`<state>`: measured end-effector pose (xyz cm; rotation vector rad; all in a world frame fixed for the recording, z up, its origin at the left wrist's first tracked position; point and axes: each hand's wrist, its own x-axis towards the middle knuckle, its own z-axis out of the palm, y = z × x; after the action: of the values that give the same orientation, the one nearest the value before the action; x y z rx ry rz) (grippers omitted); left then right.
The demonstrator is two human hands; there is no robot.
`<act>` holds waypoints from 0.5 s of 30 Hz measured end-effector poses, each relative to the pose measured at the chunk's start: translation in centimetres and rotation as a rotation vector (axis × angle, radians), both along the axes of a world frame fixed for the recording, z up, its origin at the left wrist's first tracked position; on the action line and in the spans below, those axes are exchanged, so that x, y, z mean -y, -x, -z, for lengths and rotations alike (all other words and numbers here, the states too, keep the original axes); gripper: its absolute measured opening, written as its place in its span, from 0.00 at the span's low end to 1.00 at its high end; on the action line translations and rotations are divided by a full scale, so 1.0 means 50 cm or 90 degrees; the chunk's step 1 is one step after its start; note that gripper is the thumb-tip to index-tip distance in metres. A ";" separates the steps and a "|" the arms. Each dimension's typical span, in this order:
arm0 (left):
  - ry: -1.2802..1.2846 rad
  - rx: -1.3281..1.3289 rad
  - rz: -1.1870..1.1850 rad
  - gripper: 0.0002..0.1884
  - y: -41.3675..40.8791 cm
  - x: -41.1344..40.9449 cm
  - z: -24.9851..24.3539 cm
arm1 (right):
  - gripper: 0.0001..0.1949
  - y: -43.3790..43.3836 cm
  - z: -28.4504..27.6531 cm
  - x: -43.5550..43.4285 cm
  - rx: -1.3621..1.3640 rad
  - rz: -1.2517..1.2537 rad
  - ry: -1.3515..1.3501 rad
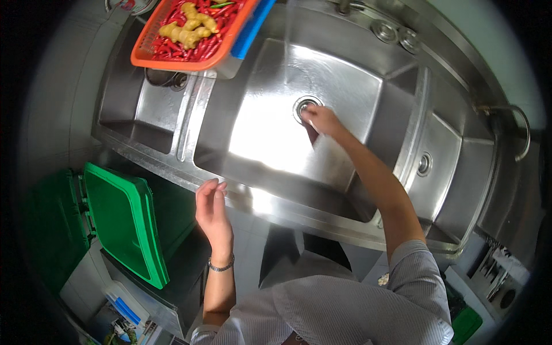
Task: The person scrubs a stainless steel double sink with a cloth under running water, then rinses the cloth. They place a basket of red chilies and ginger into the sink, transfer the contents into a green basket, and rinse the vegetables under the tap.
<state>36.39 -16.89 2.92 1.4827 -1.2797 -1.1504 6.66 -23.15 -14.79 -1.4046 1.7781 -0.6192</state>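
My right hand (322, 120) reaches down into the middle basin of a stainless steel sink (267, 108), at the round drain (307, 103). Its fingers are blurred, and whether they grip anything cannot be told; a dark patch, perhaps shadow, lies just below them. My left hand (212, 202) is raised at the sink's front rim, fingers loosely curled and apart, holding nothing. A thin stream of water seems to fall into the basin above the drain. At the upper left, an orange plastic basket (172, 65) holds red chillies (211, 47) and pieces of ginger root (189, 32).
Smaller basins flank the middle one, left (157, 108) and right (435, 164). A blue-edged container (254, 30) stands against the basket. A green bin with a hinged lid (155, 233) is at the lower left. A curved metal faucet (525, 129) rises at the right.
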 end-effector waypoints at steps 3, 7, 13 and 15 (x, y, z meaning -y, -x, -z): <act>0.011 0.013 -0.009 0.07 -0.030 0.019 0.000 | 0.16 -0.012 -0.010 0.200 0.179 0.151 -0.040; -0.010 0.013 -0.049 0.07 -0.077 0.038 0.011 | 0.10 -0.050 0.000 0.319 -0.191 0.009 0.029; -0.008 0.003 -0.034 0.08 -0.119 0.101 0.021 | 0.20 -0.118 0.325 0.279 -0.345 0.112 0.270; -0.018 0.002 -0.059 0.08 -0.136 0.097 0.029 | 0.20 -0.211 0.281 0.243 -0.341 0.103 0.156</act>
<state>43.22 -21.73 1.48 1.5487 -1.1882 -1.1093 17.21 -35.29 -28.86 -1.7205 2.3145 -0.5968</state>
